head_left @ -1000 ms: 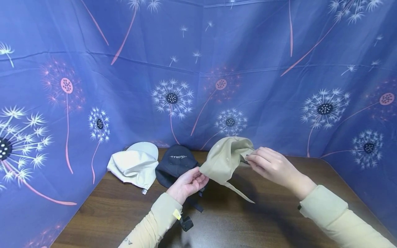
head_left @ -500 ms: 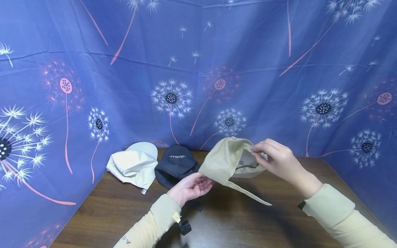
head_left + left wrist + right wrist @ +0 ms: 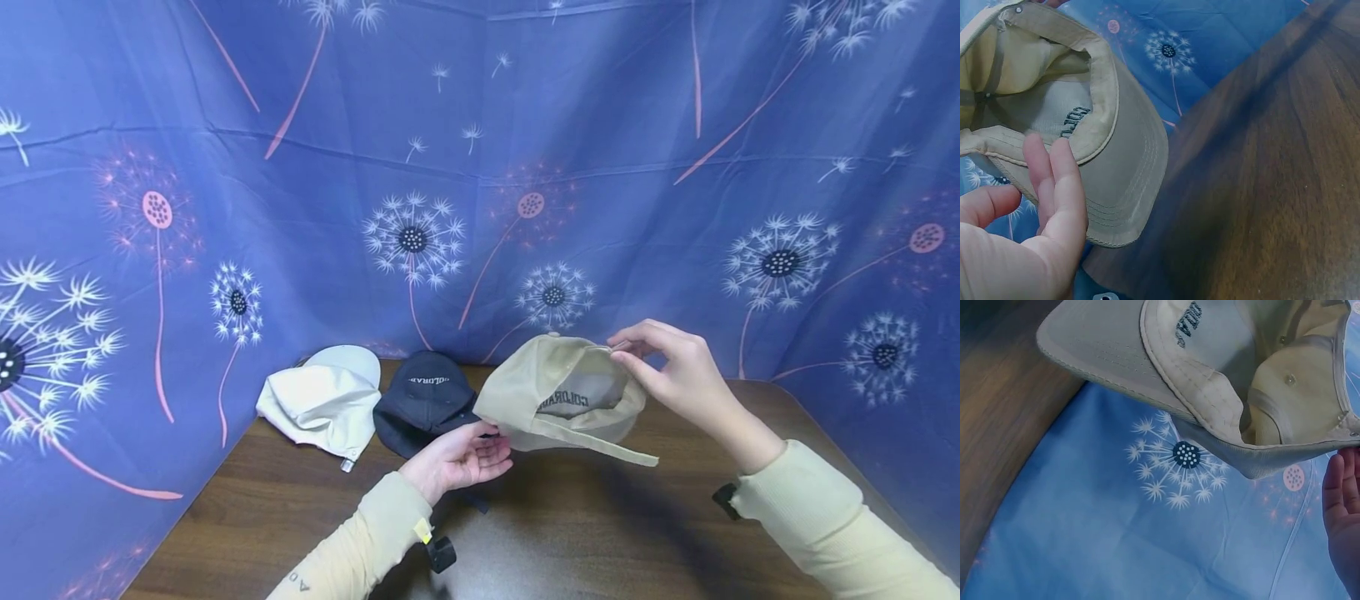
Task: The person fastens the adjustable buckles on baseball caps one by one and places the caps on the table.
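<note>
A beige baseball cap (image 3: pixel 521 387) hangs over the table between both hands, its inside turned toward me. Dark lettering shows inside the front, and a loose strap (image 3: pixel 600 446) sticks out to the right. My right hand (image 3: pixel 678 375) pinches the cap's upper right edge between thumb and fingers. At the lower left edge, my left hand (image 3: pixel 457 458) touches the cap with fairly straight fingers. In the left wrist view, fingertips (image 3: pixel 1063 150) lie against the inner band while the thumb stands apart. The right wrist view catches only part of the right hand (image 3: pixel 1342 506), by the rim.
A white cap (image 3: pixel 315 408) and a black cap (image 3: pixel 423 400) with white lettering lie side by side at the back left of the wooden table (image 3: pixel 585 533). Behind the table hangs a blue dandelion-print cloth (image 3: pixel 645 208).
The beige cap has turned so its opening and inner lettering face me. My right hand has shifted slightly right and up with its edge, and the left fingers have loosened.
</note>
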`<action>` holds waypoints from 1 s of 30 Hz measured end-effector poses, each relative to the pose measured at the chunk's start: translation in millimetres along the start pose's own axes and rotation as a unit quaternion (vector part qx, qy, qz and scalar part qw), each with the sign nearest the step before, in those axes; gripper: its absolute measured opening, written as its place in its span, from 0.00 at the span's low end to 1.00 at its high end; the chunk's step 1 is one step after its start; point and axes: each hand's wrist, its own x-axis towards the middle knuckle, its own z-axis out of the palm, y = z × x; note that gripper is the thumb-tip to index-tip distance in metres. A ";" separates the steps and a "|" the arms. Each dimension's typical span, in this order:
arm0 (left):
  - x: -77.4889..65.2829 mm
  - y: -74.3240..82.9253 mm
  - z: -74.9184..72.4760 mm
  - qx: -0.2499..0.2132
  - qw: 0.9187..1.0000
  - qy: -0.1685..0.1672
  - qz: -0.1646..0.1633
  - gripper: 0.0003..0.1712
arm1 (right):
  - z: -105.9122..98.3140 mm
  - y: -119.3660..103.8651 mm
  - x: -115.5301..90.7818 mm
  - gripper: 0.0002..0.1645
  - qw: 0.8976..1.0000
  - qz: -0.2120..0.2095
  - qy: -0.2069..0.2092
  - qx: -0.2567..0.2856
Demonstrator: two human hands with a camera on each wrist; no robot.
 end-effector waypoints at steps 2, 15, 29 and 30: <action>-0.4 -0.5 -0.9 0.006 1.000 0.005 -0.001 0.12 | -2.8 -8.2 2.0 0.14 1.000 0.020 -0.006 0.002; 1.9 -6.5 -4.1 0.037 0.999 0.011 -0.007 0.15 | -8.7 -32.0 5.7 0.07 0.994 0.096 -0.042 0.033; -28.5 28.5 -1.9 0.090 0.994 0.006 0.065 0.13 | 0.0 2.6 -4.9 0.07 0.989 0.125 -0.045 0.056; -32.0 33.0 -0.2 0.095 0.993 0.006 0.076 0.12 | -0.3 2.6 -5.1 0.07 0.989 0.128 -0.045 0.062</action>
